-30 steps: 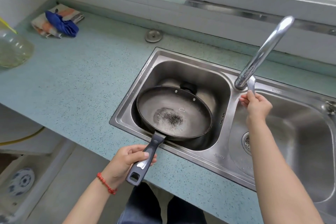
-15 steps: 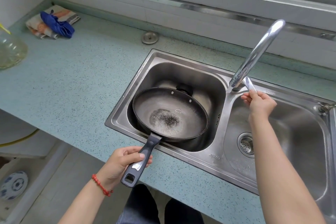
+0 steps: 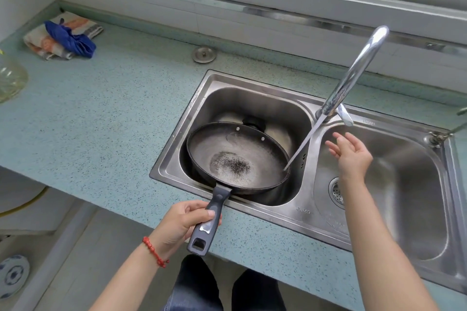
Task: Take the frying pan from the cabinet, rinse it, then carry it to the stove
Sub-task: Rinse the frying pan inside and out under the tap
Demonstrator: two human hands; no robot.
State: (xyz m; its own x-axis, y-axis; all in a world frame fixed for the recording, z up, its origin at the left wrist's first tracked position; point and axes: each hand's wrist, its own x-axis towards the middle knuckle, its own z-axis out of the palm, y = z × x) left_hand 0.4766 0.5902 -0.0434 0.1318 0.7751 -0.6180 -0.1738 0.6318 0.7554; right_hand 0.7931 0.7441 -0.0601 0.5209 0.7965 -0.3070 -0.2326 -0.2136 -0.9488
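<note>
A dark frying pan (image 3: 235, 156) with a worn patch in its middle hangs over the left basin of the steel double sink (image 3: 174, 159). My left hand (image 3: 183, 222) grips its grey handle just off the counter's front edge. A thin stream of water (image 3: 303, 144) runs from the chrome faucet (image 3: 353, 76) and lands at the pan's right rim. My right hand (image 3: 350, 153) hovers open over the right basin, below the faucet lever (image 3: 345, 115) and apart from it.
A speckled blue-green counter (image 3: 113, 113) stretches left of the sink. On it lie a folded cloth with a blue rag (image 3: 68, 39), a metal sink plug (image 3: 204, 54) and a clear jar (image 3: 10, 78) at the left edge. A window frame runs behind.
My right hand has let go of the faucet lever and dropped away, fingers spread. Water now runs into the pan. The pan stays held over the left basin.
</note>
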